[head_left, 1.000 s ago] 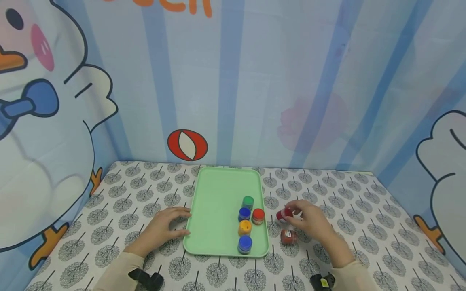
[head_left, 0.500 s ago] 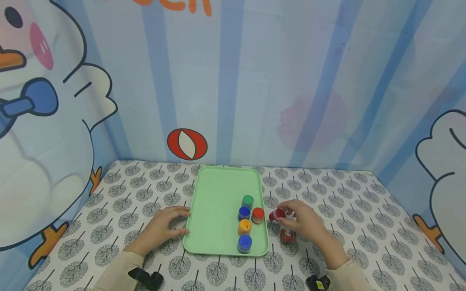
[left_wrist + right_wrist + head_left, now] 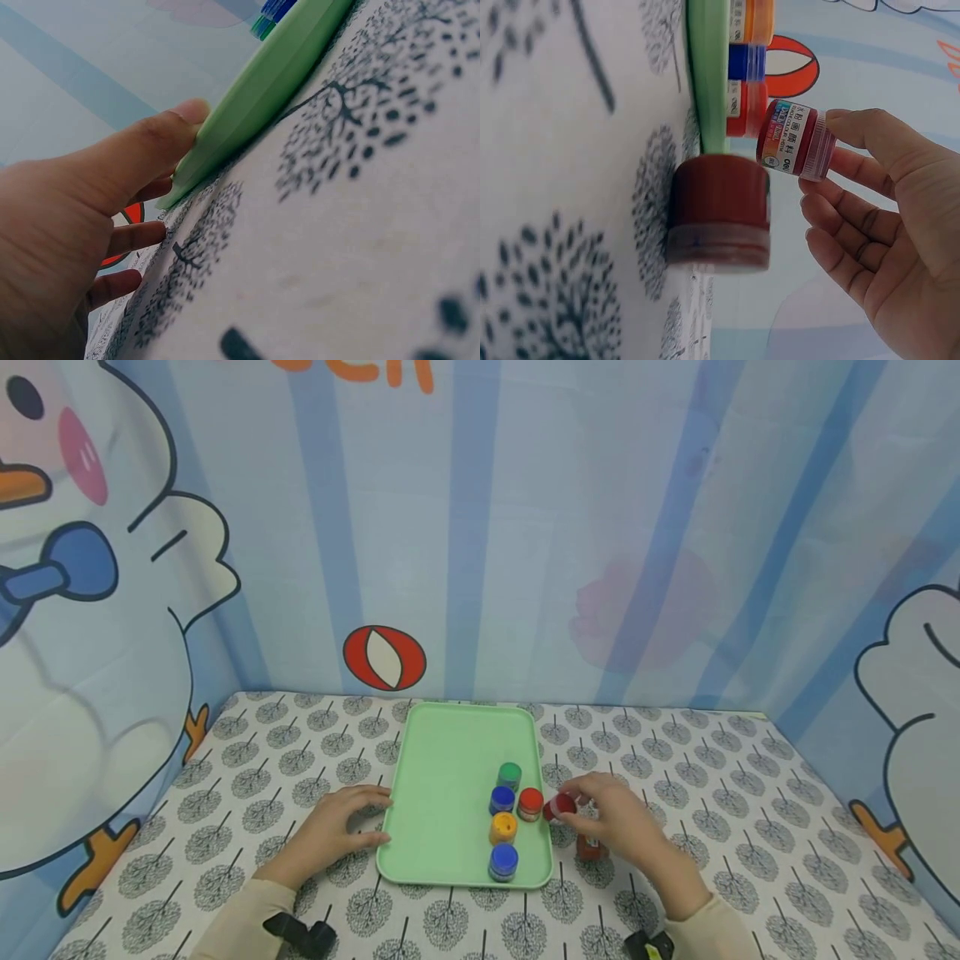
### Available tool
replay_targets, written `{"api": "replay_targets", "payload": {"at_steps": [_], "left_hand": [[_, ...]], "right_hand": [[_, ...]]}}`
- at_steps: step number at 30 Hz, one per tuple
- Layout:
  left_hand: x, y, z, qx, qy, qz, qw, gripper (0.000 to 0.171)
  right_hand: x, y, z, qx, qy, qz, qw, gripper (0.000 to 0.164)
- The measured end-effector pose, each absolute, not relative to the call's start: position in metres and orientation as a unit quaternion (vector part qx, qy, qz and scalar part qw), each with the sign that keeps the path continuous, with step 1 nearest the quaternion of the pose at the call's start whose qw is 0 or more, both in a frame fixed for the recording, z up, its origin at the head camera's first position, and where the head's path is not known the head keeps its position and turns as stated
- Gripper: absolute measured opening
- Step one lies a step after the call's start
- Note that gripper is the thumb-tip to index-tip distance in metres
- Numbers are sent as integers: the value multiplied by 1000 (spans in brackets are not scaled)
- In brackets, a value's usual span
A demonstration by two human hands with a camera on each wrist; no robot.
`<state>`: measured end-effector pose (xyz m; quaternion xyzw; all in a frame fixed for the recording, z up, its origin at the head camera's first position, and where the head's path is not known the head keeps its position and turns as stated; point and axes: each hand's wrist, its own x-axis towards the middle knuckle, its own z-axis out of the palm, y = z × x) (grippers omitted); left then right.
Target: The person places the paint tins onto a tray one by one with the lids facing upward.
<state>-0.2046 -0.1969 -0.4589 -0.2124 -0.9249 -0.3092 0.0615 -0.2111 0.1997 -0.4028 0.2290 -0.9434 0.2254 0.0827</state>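
Observation:
My right hand [image 3: 618, 814] pinches a dark red paint jar [image 3: 791, 139] by its lid end, between thumb and fingers. The jar is tilted and, in the head view, overlaps the right rim of the green tray [image 3: 442, 793]. A brown-red paint jar [image 3: 720, 199] lies on its side on the cloth, partly behind the right hand in the head view. My left hand [image 3: 341, 827] rests at the tray's left side, fingers spread. Its thumb [image 3: 191, 112] touches the rim in the left wrist view.
Along the tray's right half stand a green jar [image 3: 509, 776], a red jar [image 3: 530, 804], two blue jars and an orange jar [image 3: 503, 828]. A tree-patterned cloth [image 3: 300, 752] covers the table. A striped curtain [image 3: 525, 568] with cartoon prints hangs behind it.
My right hand has carried the dark red jar leftward, from the cloth beside the tray to the tray's right rim. The left hand has stayed in place.

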Motion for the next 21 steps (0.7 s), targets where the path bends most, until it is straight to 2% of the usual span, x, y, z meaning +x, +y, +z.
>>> {"api": "replay_targets", "payload": {"at_steps": [8, 21], "left_hand": [[-204, -196, -458, -212, -924, -312, 67, 48], [-205, -196, -459, -212, -923, -313, 69, 47]], "right_hand": [[-207, 189, -402, 262, -936, 215, 91, 26], [-203, 175, -408, 272, -938, 203, 73, 27]]}}
